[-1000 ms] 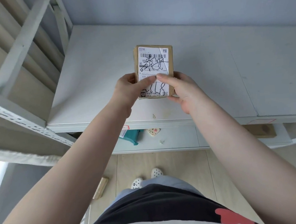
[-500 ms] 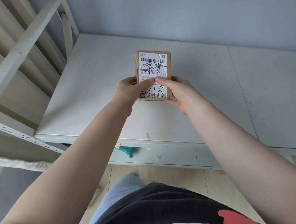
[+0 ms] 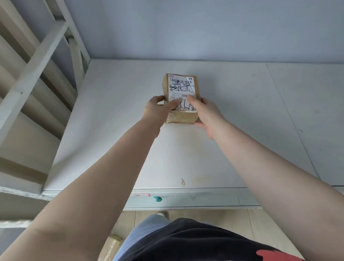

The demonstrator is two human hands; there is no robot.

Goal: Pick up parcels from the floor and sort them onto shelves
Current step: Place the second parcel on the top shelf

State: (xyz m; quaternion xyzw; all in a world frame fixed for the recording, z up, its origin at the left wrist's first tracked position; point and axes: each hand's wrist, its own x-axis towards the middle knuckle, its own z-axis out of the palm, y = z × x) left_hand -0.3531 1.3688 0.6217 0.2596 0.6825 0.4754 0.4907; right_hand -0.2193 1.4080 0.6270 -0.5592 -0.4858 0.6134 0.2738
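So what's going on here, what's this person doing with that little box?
A person is putting a small brown parcel onto a white shelf. Both hands are on it: the left hand grips its left side and the right hand its right side, thumbs across the printed label. The parcel sits well in from the front edge; whether it rests on the board yet is hard to tell. Another parcel lies on the floor below.
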